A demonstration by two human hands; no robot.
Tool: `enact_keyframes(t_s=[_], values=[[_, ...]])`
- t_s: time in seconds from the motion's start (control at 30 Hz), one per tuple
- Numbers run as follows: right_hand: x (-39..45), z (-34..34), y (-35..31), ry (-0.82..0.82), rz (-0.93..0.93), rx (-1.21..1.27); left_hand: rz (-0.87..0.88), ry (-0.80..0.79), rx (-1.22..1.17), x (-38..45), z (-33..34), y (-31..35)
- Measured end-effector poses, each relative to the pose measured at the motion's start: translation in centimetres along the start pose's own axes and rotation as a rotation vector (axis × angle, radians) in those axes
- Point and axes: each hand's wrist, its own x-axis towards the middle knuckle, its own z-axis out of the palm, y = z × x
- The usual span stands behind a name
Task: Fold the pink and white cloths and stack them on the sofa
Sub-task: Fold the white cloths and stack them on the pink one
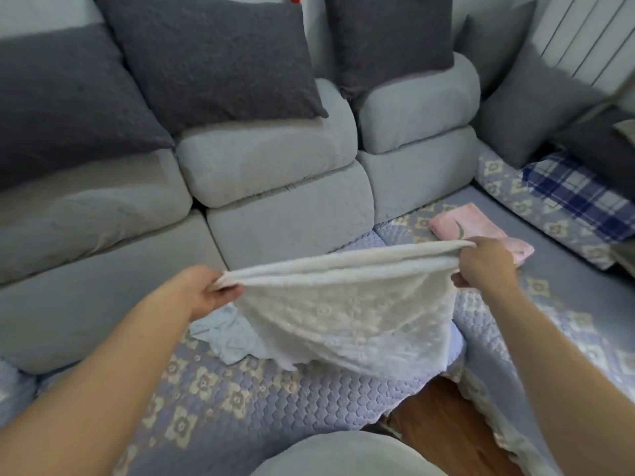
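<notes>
I'm watching the left hand (209, 290) and right hand (484, 266) pinching the doubled top edge of the white lacy embroidered cloth (347, 314), stretching it taut above the quilted lilac sofa cover (240, 400) to square the fold, while the folded pink towelling cloth (477, 231) is waiting just behind.

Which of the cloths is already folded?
The pink cloth, lying flat on the sofa seat behind the right hand. The white cloth hangs stretched between both hands.

No legible text, labels, brand names, numbers or signs appear on any surface. The pink cloth (481, 231) bears a small green mark; it is too small to identify as lettering.
</notes>
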Motion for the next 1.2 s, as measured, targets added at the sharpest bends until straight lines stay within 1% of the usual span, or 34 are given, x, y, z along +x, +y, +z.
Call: enact_keyframes(t_s=[0.03,0.07,0.13,0.2,0.27,0.37,0.43,0.53,0.63,0.67,0.73,0.8,0.9,0.97,1.03,1.1,1.17,1.2], values=[[0.0,-1.2,-0.4,-0.059,0.020,-0.015,-0.020,0.007,0.102,0.4,-0.1,-0.4],[0.2,-2.5,-0.4,-0.076,0.055,0.029,-0.024,-0.001,0.182,0.5,0.2,-0.4],[0.5,-5.1,-0.5,-0.014,0.089,0.133,0.005,-0.038,0.230,0.4,1.4,0.2],[1.5,-7.0,0.1,0.053,0.115,0.239,0.040,-0.057,0.171,0.5,3.2,0.8],[3.6,-7.6,1.2,0.047,0.180,0.272,0.030,-0.081,0.071,1.1,5.5,0.7],[8.1,-7.0,3.1,-0.105,0.358,0.274,-0.028,-0.123,0.027,2.7,9.8,-0.9],[11.4,-6.9,3.3,-0.161,0.392,0.278,-0.012,-0.126,0.048,3.3,13.2,-0.9],[16.6,-8.9,1.7,-0.122,0.357,0.340,0.098,-0.160,0.042,3.5,19.3,2.0],[20.5,-13.3,-2.0,-0.115,0.121,0.497,0.246,-0.240,-0.002,2.1,25.1,6.7],[21.1,-14.9,-3.2,-0.097,0.071,0.550,0.295,-0.268,-0.009,1.1,26.7,8.0],[22.2,-17.6,-4.1,-0.018,0.028,0.663,0.380,-0.305,-0.036,-0.9,28.7,9.5],[22.5,-19.4,-3.6,-0.009,-0.026,0.715,0.431,-0.308,-0.041,-2.6,29.5,9.3],[22.5,-19.5,0.1,-0.053,-0.118,0.669,0.442,-0.197,0.052,-2.1,29.3,5.5],[23.1,-17.5,4.5,-0.089,-0.102,0.607,0.418,-0.115,0.177,0.0,28.5,1.1],[23.3,-14.5,9.8,-0.152,-0.055,0.491,0.367,-0.076,0.263,2.8,27.5,-4.4],[23.4,-10.7,16.2,-0.236,0.026,0.381,0.302,-0.051,0.299,5.7,26.8,-10.7],[23.5,-6.5,23.2,-0.327,0.150,0.259,0.219,0.015,0.351,8.9,26.3,-17.4],[23.5,-4.1,26.4,-0.381,0.239,0.238,0.153,0.047,0.374,11.0,25.9,-21.1]])
